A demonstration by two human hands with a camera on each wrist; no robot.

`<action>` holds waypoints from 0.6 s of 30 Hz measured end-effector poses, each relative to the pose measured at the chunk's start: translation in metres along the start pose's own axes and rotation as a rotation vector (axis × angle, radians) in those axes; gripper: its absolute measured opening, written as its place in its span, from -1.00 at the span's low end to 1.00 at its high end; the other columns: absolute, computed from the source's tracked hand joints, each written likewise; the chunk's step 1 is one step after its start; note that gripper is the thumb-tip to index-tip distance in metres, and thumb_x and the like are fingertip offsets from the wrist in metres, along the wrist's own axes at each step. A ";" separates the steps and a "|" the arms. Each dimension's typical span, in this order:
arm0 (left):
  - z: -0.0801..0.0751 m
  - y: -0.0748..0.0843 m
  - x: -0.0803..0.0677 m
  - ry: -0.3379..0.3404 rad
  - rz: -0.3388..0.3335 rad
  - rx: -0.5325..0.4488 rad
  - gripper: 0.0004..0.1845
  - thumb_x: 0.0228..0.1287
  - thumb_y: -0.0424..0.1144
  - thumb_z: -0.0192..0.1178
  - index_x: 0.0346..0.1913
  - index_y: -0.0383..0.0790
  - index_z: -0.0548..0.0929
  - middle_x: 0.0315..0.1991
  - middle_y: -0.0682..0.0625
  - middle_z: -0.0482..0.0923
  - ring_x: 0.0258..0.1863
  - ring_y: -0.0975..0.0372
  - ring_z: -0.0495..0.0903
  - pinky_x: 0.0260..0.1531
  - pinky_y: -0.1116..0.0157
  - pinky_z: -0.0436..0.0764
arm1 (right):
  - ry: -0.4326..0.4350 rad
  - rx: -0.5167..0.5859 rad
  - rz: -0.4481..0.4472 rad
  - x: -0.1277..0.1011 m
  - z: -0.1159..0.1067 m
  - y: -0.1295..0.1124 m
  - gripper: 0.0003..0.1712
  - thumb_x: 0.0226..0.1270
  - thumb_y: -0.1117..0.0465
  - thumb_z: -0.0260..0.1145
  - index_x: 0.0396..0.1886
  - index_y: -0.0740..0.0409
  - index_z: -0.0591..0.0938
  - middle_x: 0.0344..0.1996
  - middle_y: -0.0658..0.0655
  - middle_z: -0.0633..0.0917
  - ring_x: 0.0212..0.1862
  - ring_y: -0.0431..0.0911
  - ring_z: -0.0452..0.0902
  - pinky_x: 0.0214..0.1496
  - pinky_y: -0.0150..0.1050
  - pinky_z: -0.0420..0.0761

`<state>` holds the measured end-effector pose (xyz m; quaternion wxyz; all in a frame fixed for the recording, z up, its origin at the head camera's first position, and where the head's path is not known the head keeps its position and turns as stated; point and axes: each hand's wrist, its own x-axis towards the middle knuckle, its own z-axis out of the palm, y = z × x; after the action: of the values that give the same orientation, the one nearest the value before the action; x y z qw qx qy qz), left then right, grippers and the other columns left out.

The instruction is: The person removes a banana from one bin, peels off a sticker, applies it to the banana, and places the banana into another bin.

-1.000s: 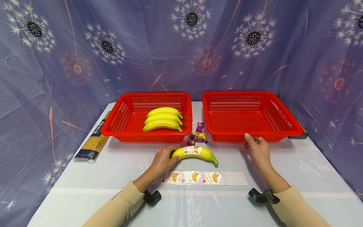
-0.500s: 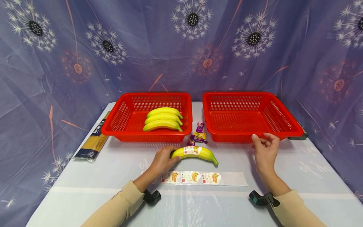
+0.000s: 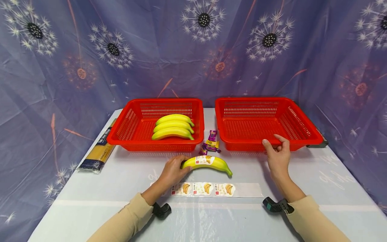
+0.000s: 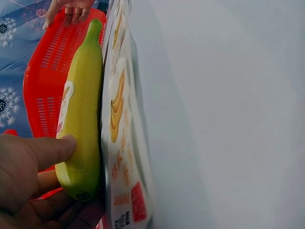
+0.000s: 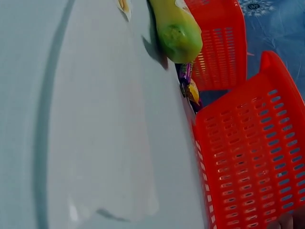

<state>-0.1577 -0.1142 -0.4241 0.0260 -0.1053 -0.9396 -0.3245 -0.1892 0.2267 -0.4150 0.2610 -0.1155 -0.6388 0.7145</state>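
A yellow-green banana (image 3: 215, 163) with a banana-picture sticker (image 3: 205, 160) on its upper side lies on the table. My left hand (image 3: 174, 170) grips its left end; in the left wrist view the thumb presses on the peel and the fingers pass behind. My right hand (image 3: 278, 158) is at the front wall of the right red basket (image 3: 239, 146), thumb and index finger apart, the other fingers loosely bent, nothing held. Whether it touches the basket is unclear. In front of the banana lies a clear strip (image 3: 249, 190) bearing several banana stickers.
The left red basket (image 3: 157, 147) contains three bananas (image 3: 173, 133). Purple and yellow wrapped candies (image 3: 211, 145) lie between the baskets. A spaghetti pack (image 3: 99, 152) is at the left table edge, and a dark object (image 3: 321, 144) shows partly behind the right basket.
My right hand shifted right along the basket's front, then came back a little left, its thumb and index finger spreading. My left hand and the banana have stayed in place.
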 end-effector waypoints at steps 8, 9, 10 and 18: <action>-0.019 0.015 -0.007 -0.014 0.027 -0.018 -0.63 0.08 -0.23 0.34 0.00 -0.22 0.65 -0.10 -0.06 0.67 -0.19 0.15 0.59 -0.14 0.18 0.53 | -0.026 -0.067 0.019 0.002 -0.004 0.000 -0.45 0.12 0.27 0.40 0.11 0.04 0.42 -0.54 -0.04 0.49 -0.53 -0.21 0.43 -0.48 -0.51 0.45; -0.024 0.019 -0.008 -0.013 0.038 -0.028 -0.63 0.08 -0.24 0.34 0.00 -0.22 0.65 -0.11 -0.05 0.67 -0.23 0.18 0.59 -0.19 0.22 0.53 | -0.028 -0.067 0.018 0.002 -0.004 0.001 -0.46 0.12 0.27 0.40 0.10 0.04 0.42 -0.54 -0.04 0.49 -0.54 -0.22 0.43 -0.48 -0.51 0.45; -0.029 0.023 -0.008 -0.009 0.050 -0.040 -0.63 0.08 -0.24 0.34 0.00 -0.21 0.66 -0.12 -0.05 0.67 -0.27 0.20 0.58 -0.23 0.26 0.53 | -0.030 -0.064 0.019 0.002 -0.005 0.001 -0.46 0.12 0.27 0.40 0.10 0.04 0.42 -0.53 -0.04 0.49 -0.54 -0.22 0.43 -0.48 -0.51 0.45; -0.063 0.062 0.015 0.056 0.165 -0.106 -0.61 0.09 -0.20 0.35 0.02 -0.21 0.64 -0.18 -0.04 0.67 -0.33 0.19 0.54 -0.33 0.35 0.52 | -0.038 -0.059 -0.002 -0.004 -0.002 -0.011 -0.48 0.13 0.31 0.38 0.09 0.12 0.43 -0.53 -0.01 0.50 -0.57 -0.26 0.39 -0.51 -0.50 0.43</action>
<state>-0.1600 -0.1032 -0.3353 0.0732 -0.1744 -0.9081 -0.3735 -0.1818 0.2269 -0.4052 0.2461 -0.1090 -0.6645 0.6971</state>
